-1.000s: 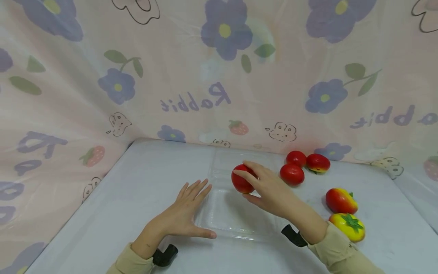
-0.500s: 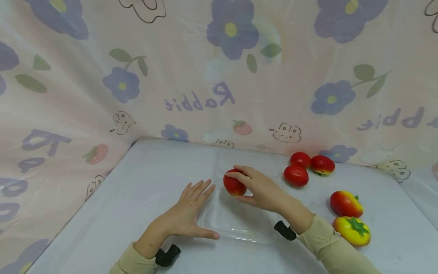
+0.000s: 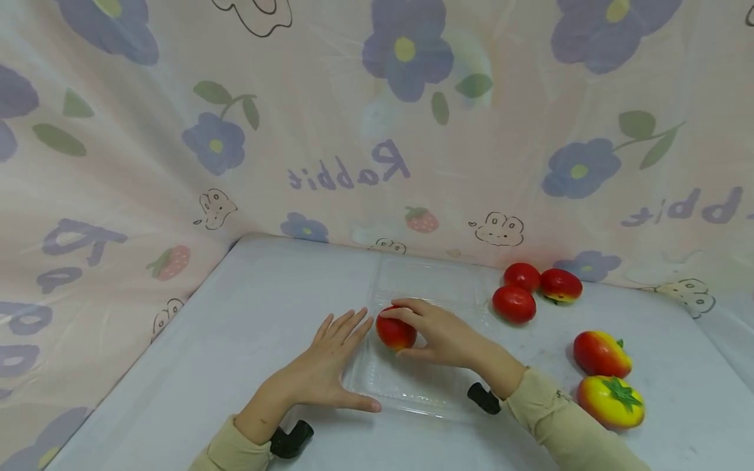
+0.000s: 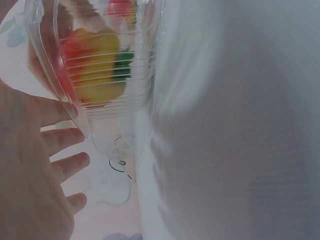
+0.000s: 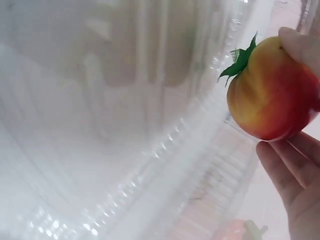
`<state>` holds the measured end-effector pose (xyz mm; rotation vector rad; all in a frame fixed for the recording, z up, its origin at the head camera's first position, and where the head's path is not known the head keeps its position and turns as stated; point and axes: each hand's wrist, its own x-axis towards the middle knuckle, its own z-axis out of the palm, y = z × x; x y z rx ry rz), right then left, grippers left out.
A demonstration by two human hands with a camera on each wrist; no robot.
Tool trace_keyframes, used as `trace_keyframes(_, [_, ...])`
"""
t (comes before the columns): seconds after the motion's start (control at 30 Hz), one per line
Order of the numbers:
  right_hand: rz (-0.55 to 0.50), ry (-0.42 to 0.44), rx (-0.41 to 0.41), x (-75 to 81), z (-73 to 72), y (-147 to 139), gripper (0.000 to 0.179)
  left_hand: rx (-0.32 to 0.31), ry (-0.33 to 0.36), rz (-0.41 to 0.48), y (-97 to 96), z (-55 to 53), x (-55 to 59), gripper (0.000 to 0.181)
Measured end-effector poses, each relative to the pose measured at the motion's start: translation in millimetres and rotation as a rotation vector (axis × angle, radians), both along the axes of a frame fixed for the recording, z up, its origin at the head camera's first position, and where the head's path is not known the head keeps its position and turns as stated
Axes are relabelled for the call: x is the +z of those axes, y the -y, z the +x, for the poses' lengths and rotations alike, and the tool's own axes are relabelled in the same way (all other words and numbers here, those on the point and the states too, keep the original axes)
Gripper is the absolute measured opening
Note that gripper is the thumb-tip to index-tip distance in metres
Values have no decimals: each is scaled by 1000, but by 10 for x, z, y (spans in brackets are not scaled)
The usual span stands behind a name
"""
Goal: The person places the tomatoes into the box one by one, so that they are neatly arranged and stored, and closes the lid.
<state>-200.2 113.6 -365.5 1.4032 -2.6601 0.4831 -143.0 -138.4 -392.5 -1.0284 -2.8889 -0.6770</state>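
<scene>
My right hand (image 3: 450,335) holds a red tomato (image 3: 393,331) between thumb and fingers, over the left part of a clear plastic box (image 3: 406,392). In the right wrist view the tomato (image 5: 272,95) shows a yellow-orange base and a green leafy calyx pointing away from the palm. Through the box's ribbed wall (image 4: 107,112), the left wrist view shows the tomato low in the box. My left hand (image 3: 323,369) lies along the box's left side, fingers straight and spread, thumb out towards the near rim. Its fingertips (image 4: 77,134) are right at the rim.
The box's clear lid (image 3: 430,278) lies folded back behind it. Three red tomatoes (image 3: 514,305) cluster at the back right. Two red-yellow ones (image 3: 612,401) lie nearer, by my right sleeve. A printed curtain (image 3: 330,131) hangs behind the white table (image 3: 265,288).
My right hand has carried the tomato left and down into the box area, closer to my left hand. The left hand keeps its place at the box's side. The head view has shifted slightly.
</scene>
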Motion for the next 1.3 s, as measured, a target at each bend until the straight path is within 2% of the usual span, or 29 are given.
trace_keyframes(0.27, [38,-26,48,-74,-17,35,64,-3,-10,-13,-11,-4,4,121])
trace_keyframes(0.57, [82,-1,27,-77,5,63,64,0,5,-10,-9,11,15,120])
trace_keyframes(1.07, [80,-10,25,-42,18,48,62,4,4,-9,-15,14,18,119])
trace_keyframes(1.3, [66,-44,37,-31,12,33,60,2,9,-12,-15,11,11,119])
